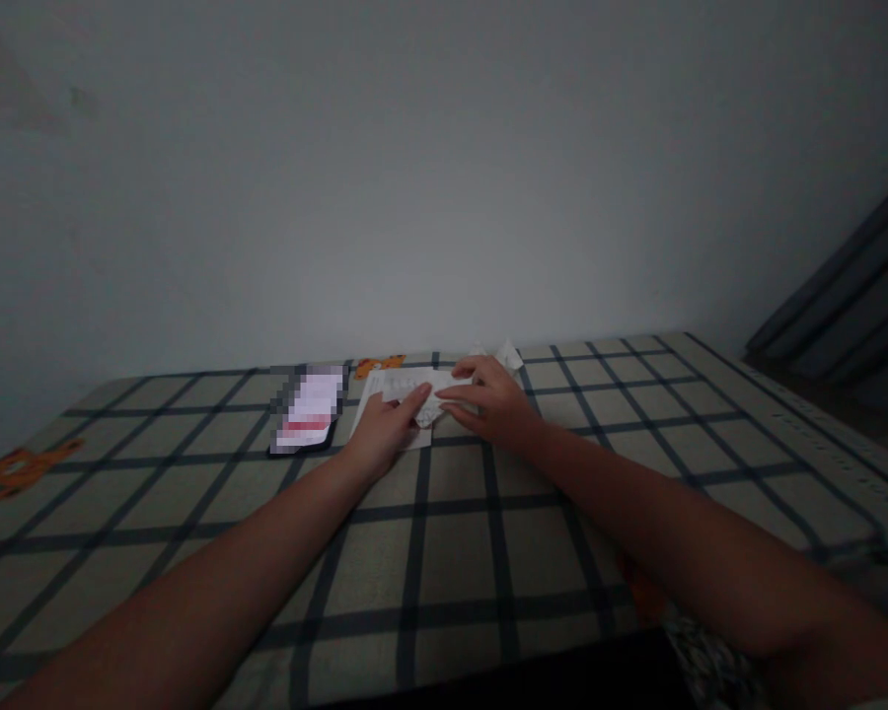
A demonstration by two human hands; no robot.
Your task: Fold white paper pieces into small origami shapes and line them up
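Observation:
My left hand [387, 429] is closed on a small piece of folded paper [427, 412], its thumb lying along the top. The paper has faint grey marks and a pointed lower edge. From the other side, my right hand [497, 402] reaches over with bent, spread fingers, their tips at or just beside the paper's right side; contact is hard to make out. Under both hands lies a flat white sheet [370, 387] with faint print, partly covered by the left hand. Just beyond my right hand stands a crumpled or folded white paper piece [510, 356].
A phone [311, 409] with a lit, blurred screen lies left of the sheet. Everything rests on a checked cloth [451, 552] with orange bear prints. A pale wall [444, 197] rises behind it, and dark curtain-like fabric [851, 266] hangs at the right.

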